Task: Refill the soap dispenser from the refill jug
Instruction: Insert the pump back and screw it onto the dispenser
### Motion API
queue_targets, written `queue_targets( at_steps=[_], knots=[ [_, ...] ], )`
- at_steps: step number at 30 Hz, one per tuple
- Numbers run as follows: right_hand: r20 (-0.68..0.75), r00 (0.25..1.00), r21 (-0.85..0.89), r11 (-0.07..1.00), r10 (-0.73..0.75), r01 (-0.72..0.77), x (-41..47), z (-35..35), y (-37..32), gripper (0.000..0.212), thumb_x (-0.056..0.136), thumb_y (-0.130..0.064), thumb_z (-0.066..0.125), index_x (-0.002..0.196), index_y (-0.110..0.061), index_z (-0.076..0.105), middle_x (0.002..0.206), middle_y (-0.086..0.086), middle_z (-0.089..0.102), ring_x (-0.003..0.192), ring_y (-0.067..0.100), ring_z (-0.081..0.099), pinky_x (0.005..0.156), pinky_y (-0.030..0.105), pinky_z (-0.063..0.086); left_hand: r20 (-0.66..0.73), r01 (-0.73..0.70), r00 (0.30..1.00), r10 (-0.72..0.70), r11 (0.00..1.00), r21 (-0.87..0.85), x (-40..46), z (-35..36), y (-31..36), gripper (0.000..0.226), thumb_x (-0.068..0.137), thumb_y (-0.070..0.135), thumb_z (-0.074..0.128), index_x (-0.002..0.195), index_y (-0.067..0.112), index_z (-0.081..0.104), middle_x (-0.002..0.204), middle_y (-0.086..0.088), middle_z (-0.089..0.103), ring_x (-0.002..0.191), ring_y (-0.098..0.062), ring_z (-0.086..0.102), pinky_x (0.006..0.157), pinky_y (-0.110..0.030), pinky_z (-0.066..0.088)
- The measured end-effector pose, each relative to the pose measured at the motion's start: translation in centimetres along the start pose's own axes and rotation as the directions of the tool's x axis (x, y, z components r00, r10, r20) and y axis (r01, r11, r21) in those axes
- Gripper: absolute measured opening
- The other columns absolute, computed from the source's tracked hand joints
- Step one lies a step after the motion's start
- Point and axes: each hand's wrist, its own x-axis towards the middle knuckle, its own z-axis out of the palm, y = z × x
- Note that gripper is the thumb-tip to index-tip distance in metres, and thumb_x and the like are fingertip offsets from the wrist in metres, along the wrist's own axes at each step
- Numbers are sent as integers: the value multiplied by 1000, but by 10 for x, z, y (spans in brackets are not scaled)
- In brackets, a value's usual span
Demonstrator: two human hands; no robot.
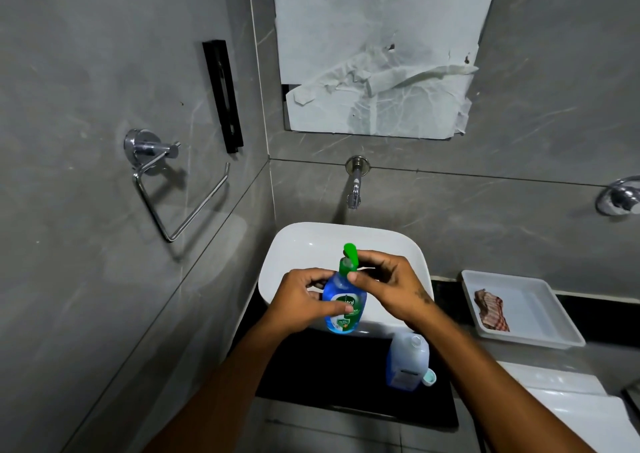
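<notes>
Soap dispenser [344, 302] is up in both hands over the front edge of the white sink [277, 265], blue bottle with a green and white label and a green pump head [349, 260] on top. Left hand [304, 302] is wrapped around the bottle body, thumb across the label, so it's clamped on pretty firmly. Right hand [388, 286] has its fingertips pinched onto the green pump collar, thumb on the near side and the other fingers curled round the back. Pump looks tilted a bit toward the wall, can't tell if it's unscrewed or still seated.

Refill jug [407, 361] is sitting on the dark counter [329, 369] just right of the sink, partly tucked under the right forearm, pale bluish plastic. A small teal cap [429, 377] lies right beside its base, touching or nearly so.

Further right there's a white tray [554, 324] with a brownish striped thing [490, 310] lying in it. Chrome tap [355, 189] sticks out of the grey wall above the sink
</notes>
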Motion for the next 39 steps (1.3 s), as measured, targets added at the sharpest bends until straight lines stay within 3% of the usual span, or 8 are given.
queue_targets(
  at_steps=[5,8,12,15,19,22,26,39],
  knots=[
    [-14,1000,-116,993,-2,1,2,-2,-4,33,67,-43,82,99,-39,72,103,-12,74,102,12,69,95,38,55,-7,-10,1000,10,1000,-4,2,-1,1,49,60,34,95,106,28,78,101,2,80,95,-22,77,85,-43,64],
    [25,1000,-143,989,-15,18,3,-3,-3,44,67,-46,81,109,-47,67,115,-14,70,113,9,64,99,34,52,-22,-18,1000,18,1000,12,4,-1,2,48,61,31,95,106,29,78,100,3,80,95,-20,76,85,-40,64],
    [-29,999,-154,987,-37,33,5,-4,-2,34,66,-49,81,95,-39,66,101,-16,68,104,12,66,99,39,53,-19,-22,1000,22,999,31,6,0,2,46,64,22,95,106,28,78,100,5,80,95,-17,76,84,-35,64],
    [4,1000,-132,991,-17,18,5,-5,-2,47,75,-37,80,118,-34,64,116,-7,68,114,14,63,102,40,52,-37,-24,999,25,999,32,6,2,4,44,65,18,95,105,27,78,98,6,80,93,-16,76,82,-31,63],
    [-59,998,-141,990,-28,19,6,-3,-2,35,72,-28,86,100,-24,66,104,0,69,103,20,67,98,46,54,-24,-19,1000,19,999,31,7,3,4,46,67,15,94,109,20,78,101,2,80,95,-17,76,81,-29,63],
    [-26,1000,-116,993,-1,-2,7,-3,-3,48,74,-26,84,118,-21,65,118,0,67,113,18,64,102,46,52,-32,-9,999,9,1000,21,7,4,5,46,67,14,94,110,19,77,101,1,80,96,-18,76,82,-30,63],
    [-37,999,-138,990,-12,7,8,-1,-6,48,62,-44,86,104,-30,68,113,-7,70,108,13,66,101,43,53,-24,-2,1000,3,1000,30,6,3,4,45,67,15,94,108,22,77,102,4,80,97,-15,76,80,-27,62],
    [-43,998,-138,990,-35,29,11,-1,-3,39,63,-49,85,97,-34,71,105,-4,70,104,16,68,99,46,54,-35,-16,999,17,999,38,7,6,5,43,67,18,94,105,26,78,100,4,80,96,-15,76,80,-27,63]
  ],
)
